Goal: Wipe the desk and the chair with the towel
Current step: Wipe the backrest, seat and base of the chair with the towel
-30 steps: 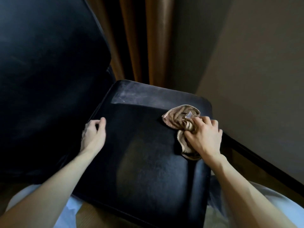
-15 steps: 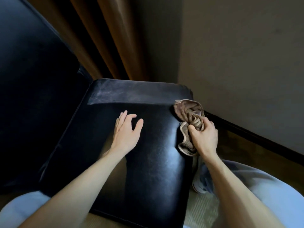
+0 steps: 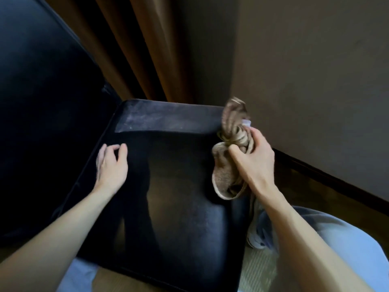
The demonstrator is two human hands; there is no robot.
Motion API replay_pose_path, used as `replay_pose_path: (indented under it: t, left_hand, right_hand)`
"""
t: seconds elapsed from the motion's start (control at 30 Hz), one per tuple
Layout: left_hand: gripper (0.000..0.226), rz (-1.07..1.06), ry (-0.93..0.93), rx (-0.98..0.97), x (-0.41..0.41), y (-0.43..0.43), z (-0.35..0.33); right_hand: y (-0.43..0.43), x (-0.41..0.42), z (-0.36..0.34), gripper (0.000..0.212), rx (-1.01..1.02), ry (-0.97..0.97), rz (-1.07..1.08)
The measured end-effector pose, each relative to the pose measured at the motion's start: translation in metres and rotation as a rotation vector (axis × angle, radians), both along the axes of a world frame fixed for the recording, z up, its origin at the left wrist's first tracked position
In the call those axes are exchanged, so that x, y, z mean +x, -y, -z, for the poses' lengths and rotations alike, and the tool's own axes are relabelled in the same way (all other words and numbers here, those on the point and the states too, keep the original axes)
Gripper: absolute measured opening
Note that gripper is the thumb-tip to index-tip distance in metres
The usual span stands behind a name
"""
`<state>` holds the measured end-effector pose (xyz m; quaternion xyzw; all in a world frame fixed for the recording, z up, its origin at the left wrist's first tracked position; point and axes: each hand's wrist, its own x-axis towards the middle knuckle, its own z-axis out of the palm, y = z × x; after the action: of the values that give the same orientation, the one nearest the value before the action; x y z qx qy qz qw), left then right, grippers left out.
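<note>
A black leather chair seat [image 3: 179,207] fills the middle of the view, with a dusty pale band along its far edge. Its dark backrest [image 3: 42,102] rises on the left. My right hand [image 3: 254,163] grips a bunched brown towel [image 3: 227,173] at the seat's right edge; part of the towel sticks up blurred above my fingers, part hangs below them. My left hand [image 3: 111,163] rests on the seat near its left side, fingers loosely spread. No desk is in view.
A brown curtain [image 3: 134,49] hangs behind the chair. A beige wall [image 3: 315,81] with a dark baseboard [image 3: 328,178] runs close along the right. My knees in light trousers [image 3: 345,249] and a shoe [image 3: 256,234] are beside the seat.
My left hand slid from mid-seat back toward the seat's left side. My right hand lifted the towel at the right edge, and its upper end flicked upward.
</note>
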<state>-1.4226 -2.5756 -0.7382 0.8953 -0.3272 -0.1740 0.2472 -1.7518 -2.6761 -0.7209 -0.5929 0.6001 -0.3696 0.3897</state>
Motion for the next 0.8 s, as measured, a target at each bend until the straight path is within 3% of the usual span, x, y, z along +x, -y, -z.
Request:
replay_pose_path:
  t: [0.1, 0.33, 0.4, 0.53, 0.67, 0.8]
  left_hand:
    - [0.057, -0.15, -0.078, -0.038, 0.011, -0.021, 0.005]
    - [0.054, -0.177, -0.147, -0.159, 0.049, -0.054, 0.002]
    - [0.049, -0.172, -0.148, -0.199, 0.057, -0.062, 0.004]
    - [0.043, -0.126, -0.164, -0.236, 0.072, -0.064, 0.007]
    - [0.049, -0.042, -0.149, -0.241, 0.08, -0.049, 0.012]
    - [0.056, -0.024, -0.178, -0.204, 0.084, -0.02, 0.018]
  right_hand:
    - [-0.01, 0.056, -0.03, 0.062, -0.148, 0.029, -0.206]
    - [-0.002, 0.215, -0.059, 0.066, -0.322, -0.132, -0.405]
    - [0.004, 0.257, -0.056, 0.075, -0.294, -0.268, -0.499]
    - [0.019, 0.32, -0.032, 0.096, -0.315, -0.776, -0.638]
    - [0.033, 0.346, 0.007, 0.093, -0.26, -0.856, -0.815]
    - [0.034, 0.347, 0.021, 0.082, -0.418, -0.874, -0.859]
